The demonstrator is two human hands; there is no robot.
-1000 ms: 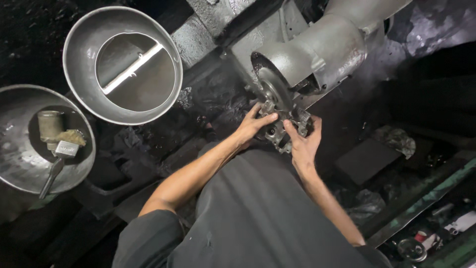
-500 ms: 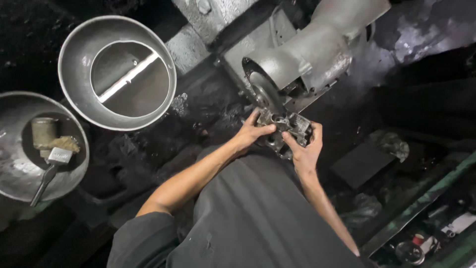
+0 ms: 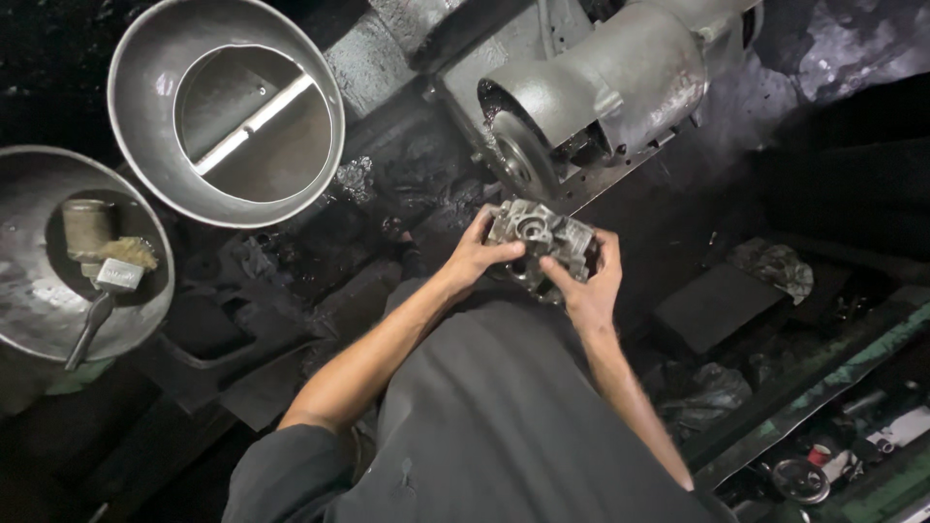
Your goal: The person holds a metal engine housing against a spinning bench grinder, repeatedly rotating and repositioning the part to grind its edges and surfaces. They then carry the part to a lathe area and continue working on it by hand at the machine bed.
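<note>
The casting (image 3: 541,244), a small grey metal block with a round bore and several bolt holes on its upper face, sits between both hands just below the wheel (image 3: 524,155) of the grinder (image 3: 620,77), close to it but not touching. Its long axis runs roughly left to right, tilted a little so the right end lies lower. The left hand (image 3: 477,260) grips the casting's left end, thumb on top and fingers curled underneath. The right hand (image 3: 587,283) closes on the right end and lower edge, thumb pressed onto the top face near the bore and fingers wrapped around the far side. Both hands are equally on the casting; neither is nearer. From the hands the wheel lies straight ahead and slightly up, so the casting's upper edge faces the wheel's rim.

Beyond the casting, the grinder's rounded grey housing stretches up and to the right. Well to the casting's left stands a large round metal funnel (image 3: 145,145) with a flat bar across its opening. Further left, a shallow metal bowl (image 3: 29,320) holds a wire brush (image 3: 102,291) and a small cylinder (image 3: 85,225). Below the casting is the person's dark shirt (image 3: 484,416). To the casting's lower right, a green rail (image 3: 823,373) runs diagonally, with crumpled rags (image 3: 775,266) and small oddments beside it. The surrounding surface is black and oily.
</note>
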